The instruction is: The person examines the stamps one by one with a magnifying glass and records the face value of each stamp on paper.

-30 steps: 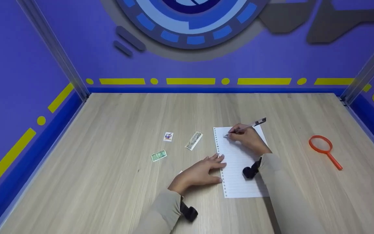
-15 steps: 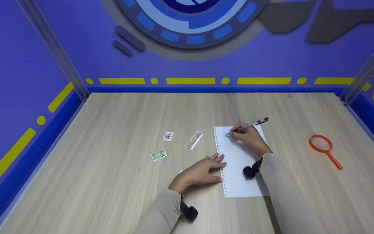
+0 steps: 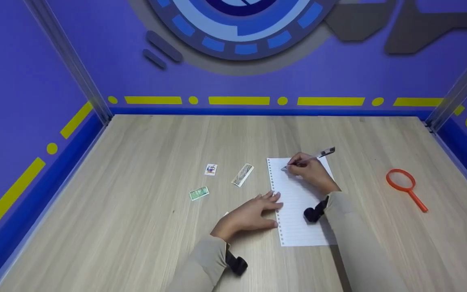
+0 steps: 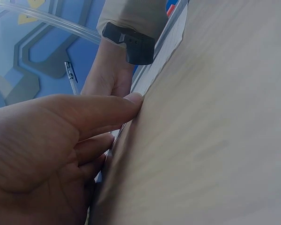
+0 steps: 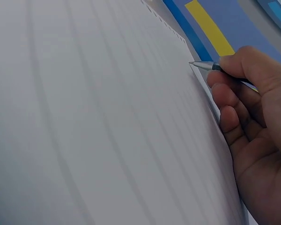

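Observation:
A lined sheet of paper (image 3: 298,219) with punched holes down its left edge lies on the table. My right hand (image 3: 310,172) pinches a pen (image 3: 326,152) near its tip, which points at the upper left of the sheet. In the right wrist view the metal pen tip (image 5: 201,65) shows just past the thumb and forefinger, close over the paper (image 5: 107,117). My left hand (image 3: 249,215) lies with spread fingers along the punched edge, fingertips on the paper. The left wrist view shows its thumb (image 4: 117,108) at the paper's edge.
Left of the sheet lie a long grey stamp-like slip (image 3: 242,175), a small picture stamp (image 3: 211,169) and a green stamp (image 3: 199,193). An orange magnifying glass (image 3: 401,180) rests at the right. Blue-purple panels wall the wooden table (image 3: 144,227) at the back and sides.
The pen tip has shifted slightly to the right over the paper with my right hand during the past second. My left hand stays in place on the sheet's edge.

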The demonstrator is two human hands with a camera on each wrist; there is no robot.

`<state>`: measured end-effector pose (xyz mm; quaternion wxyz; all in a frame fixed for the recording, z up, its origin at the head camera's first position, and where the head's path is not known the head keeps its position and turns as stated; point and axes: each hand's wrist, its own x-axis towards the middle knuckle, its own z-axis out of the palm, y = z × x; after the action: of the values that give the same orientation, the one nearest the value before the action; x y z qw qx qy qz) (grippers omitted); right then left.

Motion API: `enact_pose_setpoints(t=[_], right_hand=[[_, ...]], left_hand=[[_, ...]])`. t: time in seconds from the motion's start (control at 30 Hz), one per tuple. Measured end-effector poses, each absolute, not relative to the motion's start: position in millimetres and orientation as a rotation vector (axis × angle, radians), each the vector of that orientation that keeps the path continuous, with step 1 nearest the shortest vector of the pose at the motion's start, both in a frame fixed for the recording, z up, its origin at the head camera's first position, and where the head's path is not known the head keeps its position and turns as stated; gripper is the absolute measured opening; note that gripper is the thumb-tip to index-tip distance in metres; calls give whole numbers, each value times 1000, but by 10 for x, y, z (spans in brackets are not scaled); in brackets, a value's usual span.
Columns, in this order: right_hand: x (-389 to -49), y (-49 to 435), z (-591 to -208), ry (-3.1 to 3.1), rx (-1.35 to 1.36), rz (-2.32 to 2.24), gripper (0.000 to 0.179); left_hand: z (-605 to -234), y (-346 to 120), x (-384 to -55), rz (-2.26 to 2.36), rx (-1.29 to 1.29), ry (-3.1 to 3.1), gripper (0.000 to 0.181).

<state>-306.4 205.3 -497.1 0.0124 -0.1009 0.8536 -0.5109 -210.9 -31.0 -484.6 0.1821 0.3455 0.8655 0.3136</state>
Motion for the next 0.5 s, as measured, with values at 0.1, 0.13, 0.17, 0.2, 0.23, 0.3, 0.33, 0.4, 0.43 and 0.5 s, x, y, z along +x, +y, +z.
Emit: enact_pose_setpoints(t=[0.1, 0.13, 0.17, 0.2, 0.23, 0.3, 0.33, 0.4, 0.43, 0.5], right_hand=[[-3077, 2073, -4978, 2626, -326, -1634, 18], [-3077, 2079, -4976, 2612, -324, -1651, 18], [-3076, 2088, -4973, 2604, -322, -1656, 18], [-3077, 2097, -4971, 2597, -324, -1660, 18], [-3077, 2106, -4967, 2592, -328, -1660, 18], [-3069, 2119, -4953, 2586, -320, -1657, 16], [-3068, 2125, -4949, 2586, -322, -1650, 16], [-3067, 2136, -4944, 2587, -320, -1633, 15], [-3065, 2139, -4940, 2589, -313, -1627, 14], [-3067, 2147, -4938, 2595, -305, -1620, 15]], left_hand=[[-4843, -308, -2111, 878, 977, 2444, 57], [-4841, -307, -2109, 875, 977, 2444, 57], [-4838, -307, -2108, 874, 978, 2445, 57], [-4835, -306, -2105, 872, 983, 2448, 57], [-4833, -305, -2104, 870, 983, 2448, 57], [-4831, -305, -2103, 869, 984, 2449, 57], [-4832, -305, -2104, 870, 986, 2450, 57], [-4834, -309, -2105, 874, 984, 2447, 57], [-4836, -312, -2107, 880, 980, 2442, 56], [-4838, -318, -2112, 886, 982, 2440, 56]])
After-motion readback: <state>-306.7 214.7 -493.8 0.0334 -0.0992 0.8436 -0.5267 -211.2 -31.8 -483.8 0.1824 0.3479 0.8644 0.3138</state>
